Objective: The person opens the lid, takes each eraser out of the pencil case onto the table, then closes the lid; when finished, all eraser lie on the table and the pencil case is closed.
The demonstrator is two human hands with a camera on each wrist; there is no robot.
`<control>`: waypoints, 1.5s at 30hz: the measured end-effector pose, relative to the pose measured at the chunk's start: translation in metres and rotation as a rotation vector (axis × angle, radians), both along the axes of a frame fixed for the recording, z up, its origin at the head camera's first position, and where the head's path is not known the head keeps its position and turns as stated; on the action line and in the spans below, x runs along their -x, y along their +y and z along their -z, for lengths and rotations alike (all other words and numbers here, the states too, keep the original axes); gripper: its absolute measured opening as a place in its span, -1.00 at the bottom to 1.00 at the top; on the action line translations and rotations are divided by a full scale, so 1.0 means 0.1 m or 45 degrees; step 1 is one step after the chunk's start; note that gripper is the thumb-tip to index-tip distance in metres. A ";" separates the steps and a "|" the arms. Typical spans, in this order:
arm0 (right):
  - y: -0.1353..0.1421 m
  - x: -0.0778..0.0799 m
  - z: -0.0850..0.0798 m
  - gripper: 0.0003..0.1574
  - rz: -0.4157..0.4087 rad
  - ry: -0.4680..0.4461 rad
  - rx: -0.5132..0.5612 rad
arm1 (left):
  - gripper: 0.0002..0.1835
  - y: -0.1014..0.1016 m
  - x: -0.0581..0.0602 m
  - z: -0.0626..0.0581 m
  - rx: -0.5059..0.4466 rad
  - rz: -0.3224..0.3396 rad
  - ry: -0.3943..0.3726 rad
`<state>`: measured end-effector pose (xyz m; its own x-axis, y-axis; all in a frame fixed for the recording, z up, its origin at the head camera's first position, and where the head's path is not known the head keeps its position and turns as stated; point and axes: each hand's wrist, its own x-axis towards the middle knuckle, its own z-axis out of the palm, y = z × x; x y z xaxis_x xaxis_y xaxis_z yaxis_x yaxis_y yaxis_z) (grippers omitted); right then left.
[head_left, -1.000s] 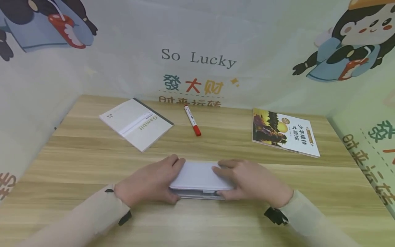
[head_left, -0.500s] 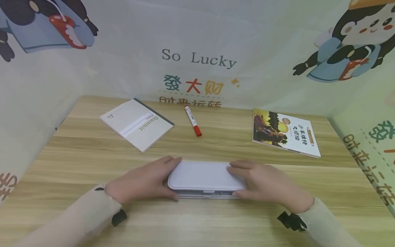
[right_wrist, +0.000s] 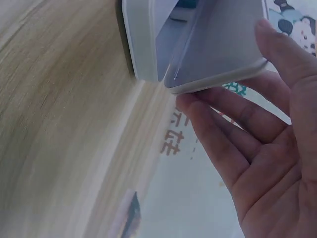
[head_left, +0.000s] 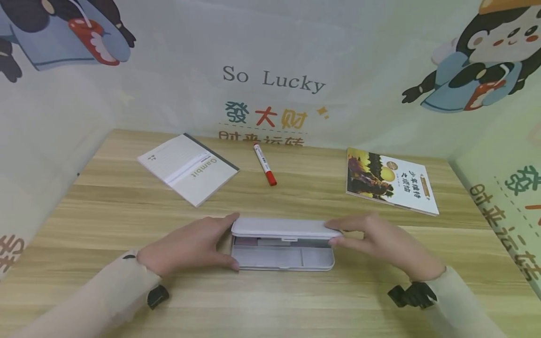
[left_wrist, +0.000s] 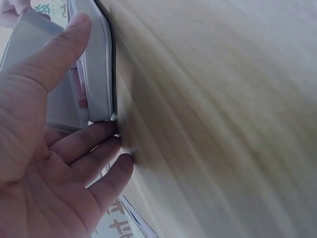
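A white pencil case (head_left: 270, 257) lies on the table before the person, its hinged lid (head_left: 281, 227) tilted partway up. The left hand (head_left: 190, 246) holds the case's left end, thumb at the front corner and fingers toward the back; in the left wrist view its thumb (left_wrist: 64, 47) lies over the case's edge. At the other end, the right hand (head_left: 380, 239) pinches the lid between thumb and fingers, as the right wrist view shows. Inside, a pinkish item (left_wrist: 78, 88) and a teal one (right_wrist: 186, 4) partly show; their kinds are unclear.
Behind the case lie a notebook (head_left: 190, 171) marked "Gambit" on the left, a red-capped marker (head_left: 265, 164) in the middle and an illustrated book (head_left: 390, 180) on the right. A printed cloth (head_left: 169, 84) encloses the table's back and sides.
The pencil case's lid has risen from nearly closed to partly open, showing the compartments. The right hand has moved right along the case and lifted; the left hand has shifted slightly left.
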<state>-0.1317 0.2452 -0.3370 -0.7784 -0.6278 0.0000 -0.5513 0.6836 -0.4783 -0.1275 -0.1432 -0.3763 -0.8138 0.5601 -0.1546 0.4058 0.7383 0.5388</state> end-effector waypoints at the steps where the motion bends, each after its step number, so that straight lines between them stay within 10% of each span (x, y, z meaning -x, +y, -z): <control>1: 0.00 0.02 0.00 -0.56 0.024 -0.001 0.026 | 0.16 0.00 0.00 0.00 -0.007 -0.003 -0.005; 10: -0.07 0.20 0.07 -0.98 0.215 0.217 0.336 | 0.12 0.03 -0.01 -0.01 -0.085 0.014 -0.035; 20: -0.20 0.47 0.19 -0.78 0.472 0.127 0.409 | 0.16 0.01 -0.05 0.01 -0.052 -0.010 -0.009; 45: -0.32 0.61 0.45 -0.65 0.485 0.058 0.295 | 0.22 -0.01 -0.08 0.01 -0.067 -0.012 -0.061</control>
<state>-0.1925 0.2135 -0.3818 -0.9501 -0.2755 0.1464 -0.3048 0.7195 -0.6240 -0.1198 -0.1440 -0.3775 -0.8116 0.5607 -0.1640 0.3717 0.7123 0.5954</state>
